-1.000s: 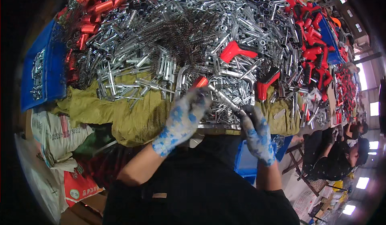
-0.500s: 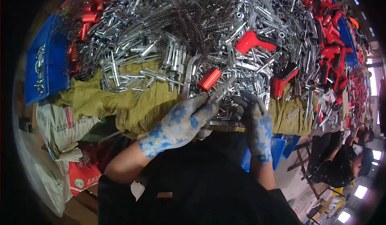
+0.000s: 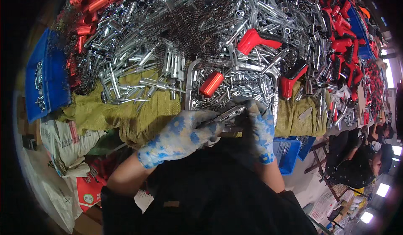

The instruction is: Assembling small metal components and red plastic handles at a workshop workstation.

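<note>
My left hand (image 3: 180,134), in a white glove with blue flowers, is closed round a slim silver metal tube-like part (image 3: 230,114), which points up and to the right. My right hand (image 3: 261,130), gloved alike, has its fingers bent together at the far end of that part; whatever is between them is hidden. Both hands are over the near edge of a metal tray (image 3: 189,82) full of small silver pins and fittings. Inside the tray, at its left, lies a red metal cylinder (image 3: 211,84).
Two red-and-black pistol-shaped handles (image 3: 256,41) (image 3: 291,82) lie beyond and right of the tray. Dark springs (image 3: 193,25) and silver parts heap up behind. A blue bin (image 3: 48,75) stands left, and red handles (image 3: 344,46) pile up right. A person (image 3: 352,159) is farther right.
Both hands have drawn closer together and slightly nearer to me. The metal part has come down from above the tray toward its near edge, and my right fingers have closed in at its end.
</note>
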`<state>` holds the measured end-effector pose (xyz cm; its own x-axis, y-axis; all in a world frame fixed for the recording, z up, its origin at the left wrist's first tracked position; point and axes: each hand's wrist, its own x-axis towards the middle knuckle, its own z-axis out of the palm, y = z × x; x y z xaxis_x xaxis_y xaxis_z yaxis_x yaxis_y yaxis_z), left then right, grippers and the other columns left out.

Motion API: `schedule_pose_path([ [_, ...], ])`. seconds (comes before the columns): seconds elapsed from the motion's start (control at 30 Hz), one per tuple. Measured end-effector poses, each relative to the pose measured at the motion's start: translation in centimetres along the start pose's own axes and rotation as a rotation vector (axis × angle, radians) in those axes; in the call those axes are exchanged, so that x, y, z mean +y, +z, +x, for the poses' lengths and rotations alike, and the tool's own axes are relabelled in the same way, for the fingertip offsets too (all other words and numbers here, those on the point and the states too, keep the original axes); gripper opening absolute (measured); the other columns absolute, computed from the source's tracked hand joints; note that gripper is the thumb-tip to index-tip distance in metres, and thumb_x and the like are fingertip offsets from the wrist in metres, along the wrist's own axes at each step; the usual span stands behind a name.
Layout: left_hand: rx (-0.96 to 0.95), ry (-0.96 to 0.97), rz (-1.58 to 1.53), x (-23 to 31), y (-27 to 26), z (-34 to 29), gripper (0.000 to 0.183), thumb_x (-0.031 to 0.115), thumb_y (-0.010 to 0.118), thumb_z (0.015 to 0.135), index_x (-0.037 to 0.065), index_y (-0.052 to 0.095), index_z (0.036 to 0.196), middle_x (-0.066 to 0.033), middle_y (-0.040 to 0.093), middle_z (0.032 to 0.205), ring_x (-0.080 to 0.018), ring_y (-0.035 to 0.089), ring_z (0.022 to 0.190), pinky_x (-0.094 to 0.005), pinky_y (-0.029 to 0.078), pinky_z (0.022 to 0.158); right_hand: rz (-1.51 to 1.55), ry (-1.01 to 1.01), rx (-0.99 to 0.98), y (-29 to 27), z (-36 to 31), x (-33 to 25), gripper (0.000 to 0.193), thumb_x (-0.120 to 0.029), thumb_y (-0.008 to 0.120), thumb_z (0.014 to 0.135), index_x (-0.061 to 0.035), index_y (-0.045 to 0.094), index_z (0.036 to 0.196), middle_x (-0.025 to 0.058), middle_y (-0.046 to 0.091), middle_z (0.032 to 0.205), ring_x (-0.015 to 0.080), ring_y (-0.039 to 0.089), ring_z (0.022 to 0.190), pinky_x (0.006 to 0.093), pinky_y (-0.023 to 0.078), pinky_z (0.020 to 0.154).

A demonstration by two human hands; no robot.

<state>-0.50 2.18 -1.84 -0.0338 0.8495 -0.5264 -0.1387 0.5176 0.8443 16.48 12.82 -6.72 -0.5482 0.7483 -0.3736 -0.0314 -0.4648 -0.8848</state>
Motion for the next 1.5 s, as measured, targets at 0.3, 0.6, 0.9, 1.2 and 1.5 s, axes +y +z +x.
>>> schedule_pose_path([
  [0.3, 0.387, 0.815, 0.906, -4.1, 0.8, 3.4, 0.03, 0.024, 0.06, 0.091, -0.005, 0.066, 0.097, -0.0163, 0.068, 0.079, -0.0255, 0.066, 0.071, -0.0344, 0.05, 0.068, -0.426, -0.254, 0.251, -5.3, 2.7, -0.8, 0.039, -0.035, 0.057, 0.095, 0.0004, 0.064, 0.111, 0.0065, 0.066, 0.091, 0.0114, 0.059, 0.082, 0.0281, 0.049, 0.075],
  [0.6, 0.272, 0.513, 0.575, -5.0, 1.3, 5.6, 0.03, 0.026, 0.065, 0.086, -0.004, 0.065, 0.094, -0.0238, 0.065, 0.076, -0.0374, 0.066, 0.074, -0.0404, 0.051, 0.067, -0.885, -0.481, 0.668, -20.1, 19.9, -15.8, 0.054, -0.032, 0.065, 0.083, 0.0045, 0.057, 0.121, 0.0207, 0.066, 0.11, 0.029, 0.064, 0.102, 0.0349, 0.048, 0.089],
  [0.9, 0.228, 0.333, 0.538, -3.8, 1.2, 4.7, 0.031, 0.026, 0.061, 0.087, -0.002, 0.065, 0.098, -0.0184, 0.068, 0.081, -0.0315, 0.067, 0.076, -0.0376, 0.052, 0.071, -1.323, -0.367, 0.675, -22.2, 27.7, -17.9, 0.039, -0.032, 0.056, 0.086, 0.0024, 0.061, 0.102, 0.0288, 0.063, 0.104, 0.0424, 0.061, 0.101, 0.0462, 0.048, 0.087],
  [1.2, 0.284, 0.413, 0.541, -5.7, 1.1, 5.5, 0.026, 0.021, 0.064, 0.086, -0.001, 0.066, 0.098, -0.0189, 0.069, 0.087, -0.0311, 0.068, 0.08, -0.0414, 0.053, 0.073, 0.393, -0.518, -0.023, -13.4, 8.7, -12.0, 0.038, -0.036, 0.046, 0.099, -0.006, 0.055, 0.121, 0.0073, 0.063, 0.089, 0.0188, 0.06, 0.076, 0.0296, 0.047, 0.063],
  [1.5, 0.062, 0.151, 0.269, -2.7, -0.3, 2.4, 0.026, 0.025, 0.059, 0.092, 0.001, 0.063, 0.101, -0.005, 0.058, 0.071, -0.0126, 0.055, 0.058, -0.027, 0.044, 0.053, -0.551, -0.496, -0.056, -6.2, 0.2, -6.0, 0.035, -0.015, 0.077, 0.071, -0.0004, 0.065, 0.101, 0.0055, 0.065, 0.089, 0.0133, 0.063, 0.083, 0.0246, 0.05, 0.075],
])
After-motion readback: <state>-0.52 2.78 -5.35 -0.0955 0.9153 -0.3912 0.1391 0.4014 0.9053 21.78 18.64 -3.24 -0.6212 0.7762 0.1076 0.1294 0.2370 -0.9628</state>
